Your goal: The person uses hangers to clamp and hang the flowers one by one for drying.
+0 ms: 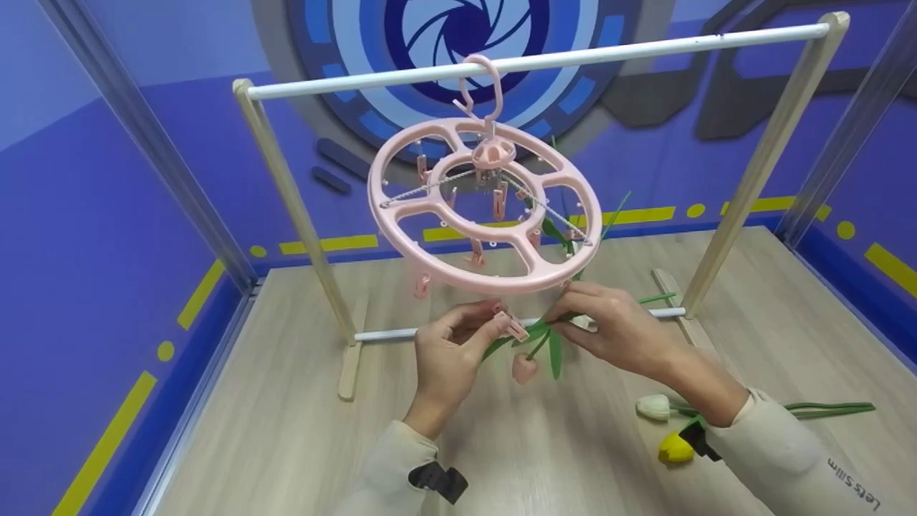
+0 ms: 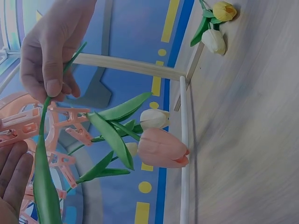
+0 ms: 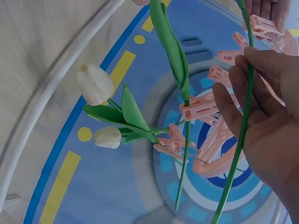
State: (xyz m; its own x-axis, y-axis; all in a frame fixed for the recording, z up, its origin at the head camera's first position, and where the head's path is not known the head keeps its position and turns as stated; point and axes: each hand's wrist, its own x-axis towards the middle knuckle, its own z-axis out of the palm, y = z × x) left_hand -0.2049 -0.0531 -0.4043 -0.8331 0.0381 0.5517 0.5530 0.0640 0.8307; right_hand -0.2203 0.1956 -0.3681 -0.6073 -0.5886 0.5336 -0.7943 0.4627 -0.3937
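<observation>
My left hand [image 1: 451, 351] pinches a pink clothespin [image 1: 511, 326] below the front rim of the pink round hanger [image 1: 458, 276]. To its right, my right hand [image 1: 609, 326] holds a green flower stem [image 3: 246, 107] between thumb and fingers; a long leaf [image 2: 46, 186] on this stem runs past the left hand. I cannot make out this stem's bloom. A pink tulip [image 2: 163, 147] hangs head down from another clothespin [image 2: 70, 116], close to both hands. White tulips [image 3: 96, 85] hang from clips farther round the hanger.
The hanger hooks over the white top bar [image 1: 609, 57] of a rack with wooden posts [image 1: 766, 158]. A white tulip [image 1: 653, 407] and a yellow tulip [image 1: 675, 448] lie on the table [image 1: 559, 459] by the right forearm. A lower white bar [image 1: 387, 335] runs behind the hands.
</observation>
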